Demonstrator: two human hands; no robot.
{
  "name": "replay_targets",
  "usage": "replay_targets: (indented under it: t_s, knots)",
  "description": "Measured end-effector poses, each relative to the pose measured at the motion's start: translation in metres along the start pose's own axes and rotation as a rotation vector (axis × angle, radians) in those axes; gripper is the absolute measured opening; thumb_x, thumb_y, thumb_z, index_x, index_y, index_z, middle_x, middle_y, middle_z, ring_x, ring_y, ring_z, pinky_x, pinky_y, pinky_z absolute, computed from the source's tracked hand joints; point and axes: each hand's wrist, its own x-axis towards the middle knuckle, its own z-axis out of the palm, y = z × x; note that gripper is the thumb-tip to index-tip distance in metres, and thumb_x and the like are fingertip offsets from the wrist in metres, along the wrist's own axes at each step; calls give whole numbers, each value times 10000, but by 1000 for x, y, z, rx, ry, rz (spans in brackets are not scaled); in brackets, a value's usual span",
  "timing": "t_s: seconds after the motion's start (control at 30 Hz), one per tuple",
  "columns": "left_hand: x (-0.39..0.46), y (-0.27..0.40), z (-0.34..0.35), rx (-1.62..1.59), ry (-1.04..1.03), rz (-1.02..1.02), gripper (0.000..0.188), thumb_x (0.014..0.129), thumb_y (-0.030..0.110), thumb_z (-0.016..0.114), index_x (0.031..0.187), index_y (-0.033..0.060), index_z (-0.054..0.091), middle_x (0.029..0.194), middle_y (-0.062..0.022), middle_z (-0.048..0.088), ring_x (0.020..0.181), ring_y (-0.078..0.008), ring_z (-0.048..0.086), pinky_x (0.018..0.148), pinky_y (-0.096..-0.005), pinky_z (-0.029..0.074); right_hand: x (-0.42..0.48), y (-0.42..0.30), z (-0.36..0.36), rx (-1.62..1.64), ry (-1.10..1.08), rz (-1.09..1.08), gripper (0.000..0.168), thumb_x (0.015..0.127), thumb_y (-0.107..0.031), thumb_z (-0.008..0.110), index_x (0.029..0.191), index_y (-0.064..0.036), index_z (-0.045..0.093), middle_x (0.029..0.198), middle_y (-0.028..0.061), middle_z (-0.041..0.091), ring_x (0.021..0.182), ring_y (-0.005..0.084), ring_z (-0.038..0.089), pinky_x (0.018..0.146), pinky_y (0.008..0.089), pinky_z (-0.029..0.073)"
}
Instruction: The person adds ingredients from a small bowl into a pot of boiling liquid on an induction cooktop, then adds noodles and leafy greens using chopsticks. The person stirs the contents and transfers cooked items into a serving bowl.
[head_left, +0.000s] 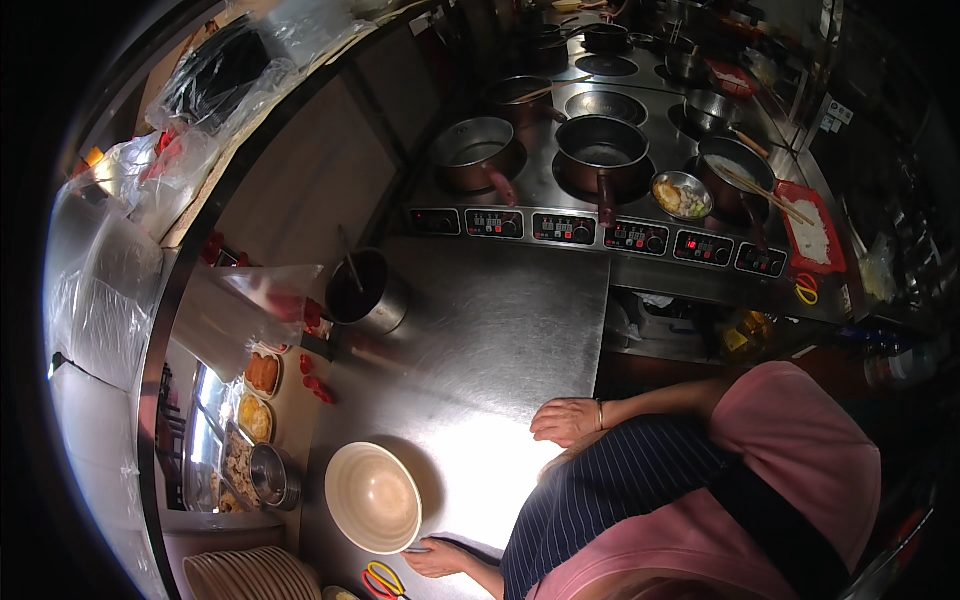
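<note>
A large cream bowl stands on the steel counter before me, its inside bare. My left hand is at the bowl's near rim, fingertips against or just beside it; whether it grips the bowl cannot be told. Beside that hand lie scissors with red and yellow handles. My right hand rests palm down at the counter's edge with nothing visible in it, close to my striped apron.
At the far side, saucepans and a small bowl of food sit on an induction range. A steel pot stands at the counter's left. Food dishes, a steel bowl and stacked cream bowls line the left side.
</note>
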Motion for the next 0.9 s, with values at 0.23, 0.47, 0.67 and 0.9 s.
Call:
replay_targets:
  t_s: [0.23,0.47,0.67,0.9]
  knots:
    - [1,1,-3,-13,-8,11,408,800,171,549,1189,58,496,1104,-112,555,1018,-299,522,868,-429,401,2,-3,-2,15,73,-12,234,730,-24,530,956,-36,586,1049,77,557,1048,212,506,933,344,389]
    - [1,3,-3,63,-19,26,345,811,188,495,1119,35,523,1065,-123,572,988,-310,533,835,-440,412,-1,-2,-4,-25,62,-39,248,723,-57,546,969,-46,574,1040,77,547,1059,216,490,951,350,365]
    - [7,3,-3,135,-74,-9,325,819,193,450,1080,23,541,1079,-126,572,999,-311,535,833,-440,416,-4,1,5,-15,85,-53,265,718,-67,554,981,-49,574,1041,71,547,1063,219,482,949,353,359]
    - [8,21,-15,189,-122,-24,324,836,229,464,1100,67,559,1098,-97,568,1016,-282,534,845,-418,417,-6,0,-4,166,66,74,221,710,-53,541,927,-60,582,1026,65,537,1042,215,477,913,350,374]
